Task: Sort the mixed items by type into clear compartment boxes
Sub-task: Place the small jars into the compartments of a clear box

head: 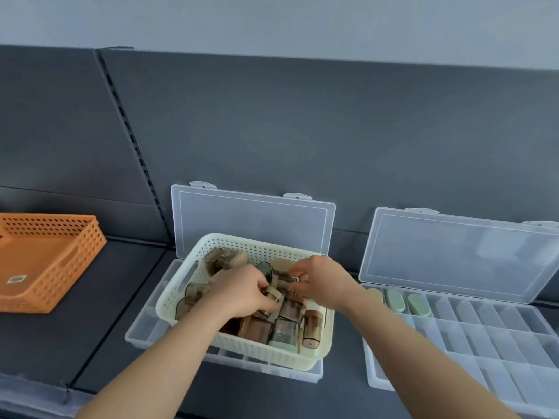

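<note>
An orange basket (45, 261) sits at 9 o'clock; at centre, left hand (245, 293) and right hand (320, 282) each pinch mixed items (284, 328) inside a cream basket (272, 355) resting on one clear compartment box (142, 334); second box (499, 337), 3 o'clock, holds green pieces (394, 300).

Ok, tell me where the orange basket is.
Head view: the orange basket sits on the shelf at the far left, apart from the cream basket, which rests on a clear compartment box.

Orange basket (72, 264) cut at left edge — right compartment box (484, 328) at right.
</note>
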The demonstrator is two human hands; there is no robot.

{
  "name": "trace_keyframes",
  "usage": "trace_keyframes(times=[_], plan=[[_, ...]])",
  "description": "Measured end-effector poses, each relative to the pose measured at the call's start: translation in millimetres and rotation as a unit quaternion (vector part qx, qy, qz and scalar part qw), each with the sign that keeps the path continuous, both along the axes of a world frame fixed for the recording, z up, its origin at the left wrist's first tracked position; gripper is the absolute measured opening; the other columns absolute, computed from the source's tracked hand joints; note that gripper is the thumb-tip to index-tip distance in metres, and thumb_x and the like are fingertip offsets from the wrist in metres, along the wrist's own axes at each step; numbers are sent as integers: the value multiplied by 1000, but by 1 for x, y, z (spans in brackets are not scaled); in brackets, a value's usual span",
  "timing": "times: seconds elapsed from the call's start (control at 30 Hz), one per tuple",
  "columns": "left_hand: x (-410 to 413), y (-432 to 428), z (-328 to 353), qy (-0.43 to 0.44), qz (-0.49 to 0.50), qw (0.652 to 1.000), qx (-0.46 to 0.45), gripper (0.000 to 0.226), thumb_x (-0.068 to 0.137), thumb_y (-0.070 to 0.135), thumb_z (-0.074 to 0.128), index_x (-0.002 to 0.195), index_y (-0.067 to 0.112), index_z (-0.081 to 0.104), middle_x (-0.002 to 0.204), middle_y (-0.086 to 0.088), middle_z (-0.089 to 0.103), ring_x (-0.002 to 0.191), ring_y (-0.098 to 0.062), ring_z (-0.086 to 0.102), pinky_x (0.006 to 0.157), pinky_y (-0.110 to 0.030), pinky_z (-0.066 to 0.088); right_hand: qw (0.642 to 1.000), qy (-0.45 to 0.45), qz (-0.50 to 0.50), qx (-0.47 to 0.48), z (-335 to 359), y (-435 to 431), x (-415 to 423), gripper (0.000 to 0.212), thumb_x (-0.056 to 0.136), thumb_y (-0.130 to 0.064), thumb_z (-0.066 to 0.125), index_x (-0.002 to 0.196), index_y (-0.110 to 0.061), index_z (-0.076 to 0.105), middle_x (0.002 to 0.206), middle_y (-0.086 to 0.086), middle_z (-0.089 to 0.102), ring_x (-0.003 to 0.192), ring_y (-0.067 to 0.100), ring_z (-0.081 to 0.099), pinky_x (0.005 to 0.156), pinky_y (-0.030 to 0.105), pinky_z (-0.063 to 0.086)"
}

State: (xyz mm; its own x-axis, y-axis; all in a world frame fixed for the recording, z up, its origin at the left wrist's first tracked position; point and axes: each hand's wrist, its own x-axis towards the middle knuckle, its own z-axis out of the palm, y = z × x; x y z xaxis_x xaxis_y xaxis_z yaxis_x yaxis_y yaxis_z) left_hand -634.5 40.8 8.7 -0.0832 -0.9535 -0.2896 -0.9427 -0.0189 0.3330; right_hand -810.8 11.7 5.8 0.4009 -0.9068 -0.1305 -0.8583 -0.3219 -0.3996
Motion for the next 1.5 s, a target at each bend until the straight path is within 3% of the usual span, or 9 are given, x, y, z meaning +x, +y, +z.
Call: trace_keyframes(times=[0.13,0.3,0.4,0.5,0.67,0.83,0.97,1.1,1.5], plan=[[22,-2,0,145,26,988,41,40,71,42,77,110,33,69,117,11,64,98,-10,62,81,-28,49,999,41,-11,-11,-3,-5,11,34,86,-37,64,118,-26,67,114,-5,69,101,16,62,90,32,50],[42,2,2,322,95,941,33,32,76,21,76,106,31,68,103,14,69,100,-4,63,89,-23,47,997,58,-32,-32,-8,-5,20,29,83,-38,66,110,-29,64,105,-7,68,93,15,63,86,35,52],[44,10,3,455,132,880,20,39,77,11,76,112,24,65,107,3,71,99,-14,67,81,-26,54,989,-120,-88,17,-1,2,10,29,81,-29,71,110,-24,64,100,-8,69,88,12,66,81,34,57],[33,19,8,571,127,810,37,53,68,15,79,118,23,63,114,-2,70,105,-23,67,92,-41,53,929,-335,-143,63,15,18,-13,33,87,-20,68,119,-23,60,97,0,71,85,15,69,79,34,59],[-19,25,22,646,77,758,54,55,67,10,80,119,17,63,114,-8,70,106,-25,66,92,-40,51,737,-624,-176,191,18,43,-68,37,95,-3,51,127,-20,57,105,16,69,96,34,68,87,36,56],[-100,25,21,615,61,786,16,50,62,20,83,109,22,66,105,2,73,93,-10,68,76,-20,50,701,-650,-230,180,15,60,-142,41,79,-16,62,119,-8,62,108,20,69,93,36,68,83,35,58],[-166,15,0,572,47,818,26,43,75,11,78,111,30,62,107,7,71,96,-10,66,70,-19,51,673,-665,-284,154,8,65,-209,32,85,-12,58,117,-14,63,102,17,71,83,32,70,71,31,59],[-226,-1,-25,466,31,884,-1,46,74,18,81,110,34,60,112,14,65,97,-6,65,87,-28,53,685,-636,-323,146,-7,63,-265,26,95,-12,51,118,-12,63,98,12,72,77,25,67,71,30,58],[-307,-29,-69,116,-63,984,-115,59,60,54,82,109,31,61,102,11,57,96,-14,51,80,-32,46,702,-604,-321,201,-38,53,-326,25,98,-7,49,121,-12,56,107,21,68,92,39,69,78,37,59]])
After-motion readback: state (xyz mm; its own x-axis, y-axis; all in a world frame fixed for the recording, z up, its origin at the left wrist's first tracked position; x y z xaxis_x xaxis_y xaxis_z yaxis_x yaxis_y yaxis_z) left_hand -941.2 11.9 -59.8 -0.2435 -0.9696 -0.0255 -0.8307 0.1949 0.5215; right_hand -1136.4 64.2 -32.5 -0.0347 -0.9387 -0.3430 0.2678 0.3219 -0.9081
